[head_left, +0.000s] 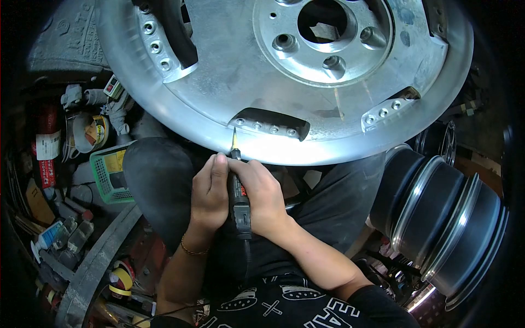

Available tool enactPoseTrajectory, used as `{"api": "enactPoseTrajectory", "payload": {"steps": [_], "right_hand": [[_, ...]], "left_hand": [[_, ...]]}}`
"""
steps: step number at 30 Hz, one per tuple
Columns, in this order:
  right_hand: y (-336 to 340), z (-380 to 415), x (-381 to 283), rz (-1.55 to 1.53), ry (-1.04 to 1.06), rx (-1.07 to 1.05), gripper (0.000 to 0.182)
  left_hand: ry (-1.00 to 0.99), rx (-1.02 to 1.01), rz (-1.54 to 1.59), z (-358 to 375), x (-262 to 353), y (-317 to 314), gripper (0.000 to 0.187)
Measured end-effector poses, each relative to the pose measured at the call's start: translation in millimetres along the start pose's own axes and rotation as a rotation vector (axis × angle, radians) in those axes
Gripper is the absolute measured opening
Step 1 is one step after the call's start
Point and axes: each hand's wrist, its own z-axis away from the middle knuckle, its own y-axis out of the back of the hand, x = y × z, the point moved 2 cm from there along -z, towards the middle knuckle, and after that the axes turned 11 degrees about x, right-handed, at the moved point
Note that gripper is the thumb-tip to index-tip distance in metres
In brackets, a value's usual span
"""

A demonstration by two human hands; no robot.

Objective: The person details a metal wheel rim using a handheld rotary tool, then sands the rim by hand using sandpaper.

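Note:
My right hand (262, 188) is wrapped round a slim black rotary tool (240, 210) with a cord at its lower end. My left hand (211, 188) presses against the tool's front part from the other side, fingers closed on it. From the tool, a thin gold-coloured tip (235, 139) points away from me, right at the left corner of a cut-out slot in a large bare-metal wheel (219, 93). Within that slot, a row of bolt holes (265, 127) shows. The wheel's hub with its lug holes lies toward the top.
Stacked dark wheel barrels with shiny rims (437, 218) stand at right. To the left are a green plastic basket (112, 188), a metal bar (101, 268), tape rolls (121, 280) and a red cylinder (47, 147). My knees are under the wheel's near edge.

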Motion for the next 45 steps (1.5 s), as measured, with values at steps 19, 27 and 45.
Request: {"api": "enactPoseTrajectory", "payload": {"steps": [19, 27, 45], "right_hand": [[-12.1, -0.7, -15.0, 0.147, -0.006, -0.055, 0.060], [-11.7, 0.5, -14.5, 0.130, -0.025, -0.058, 0.063], [-11.8, 2.1, -15.5, 0.108, -0.014, -0.038, 0.058]], "left_hand": [[0.139, -0.013, 0.135, -3.3, -4.6, 15.9, 0.040], [0.118, -0.023, 0.119, -2.6, -6.3, 15.5, 0.042], [0.036, -0.052, 0.056, 0.9, -7.7, 18.0, 0.037]]}}
